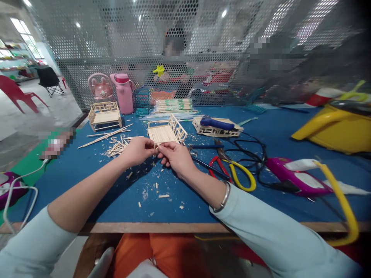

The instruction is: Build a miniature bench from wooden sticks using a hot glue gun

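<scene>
A small wooden stick frame (164, 134), with a flat slatted seat and a railed side on the right, is at the middle of the blue table. My left hand (140, 151) pinches its near left corner. Right beside it, my right hand (175, 154) has thumb and fingers closed at the same near edge; any small piece between the fingertips is too small to make out. Loose sticks and cut bits (117, 148) lie left of my left hand. A finished-looking stick bench (104, 116) stands at the back left.
Pliers (222, 148), yellow-handled scissors (243, 175) and black cables lie to the right. Behind them a blue tool (217, 123) rests on another stick piece (199, 127). A pink bottle (124, 96) stands by the mesh screen (116, 38). A purple device (301, 177) lies far right.
</scene>
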Tool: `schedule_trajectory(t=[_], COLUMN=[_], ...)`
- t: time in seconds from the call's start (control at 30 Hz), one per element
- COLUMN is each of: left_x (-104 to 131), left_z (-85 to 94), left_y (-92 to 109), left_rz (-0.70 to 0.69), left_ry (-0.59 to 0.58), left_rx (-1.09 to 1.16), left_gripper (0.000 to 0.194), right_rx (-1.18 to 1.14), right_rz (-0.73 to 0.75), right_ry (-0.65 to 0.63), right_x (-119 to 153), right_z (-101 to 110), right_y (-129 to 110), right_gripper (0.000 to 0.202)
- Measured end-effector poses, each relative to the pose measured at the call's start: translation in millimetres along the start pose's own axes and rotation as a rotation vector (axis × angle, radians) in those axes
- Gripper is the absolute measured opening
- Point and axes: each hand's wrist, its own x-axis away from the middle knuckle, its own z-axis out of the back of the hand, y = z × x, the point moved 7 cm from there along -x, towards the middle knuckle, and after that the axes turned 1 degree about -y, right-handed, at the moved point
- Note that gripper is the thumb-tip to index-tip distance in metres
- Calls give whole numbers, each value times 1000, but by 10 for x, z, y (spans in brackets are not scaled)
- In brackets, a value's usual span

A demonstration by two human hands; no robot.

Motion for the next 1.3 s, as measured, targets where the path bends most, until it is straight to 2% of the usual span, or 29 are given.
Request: schedule_trajectory(t=[0.23,0.43,0.73,1.0,1.17,1.3], left_x=[23,68,107,83,67,71], left_z=[-45,-42,-43,-68,-85,-80], left_y=[-12,-10,-5,-61,-89,-95], left_rz=[-46,-30,-51,-18,-36,-29], left_ry=[111,89,77,143,159,176], left_rx=[19,115,149,127,130,125], left_gripper=[25,17,21,18,22,19], right_rx=[-7,-16,-11,-11,-26,-40], right_rz=[15,20,20,16,10,7], right_ry=[11,16,6,8,5,-1], right_x=[-3,-6,0,12,11,13], right_z=[-2,-2,12,12,24,23], right_y=[-1,-7,-7,-17,-10,-10], right_gripper=[6,6,6,6,16,16])
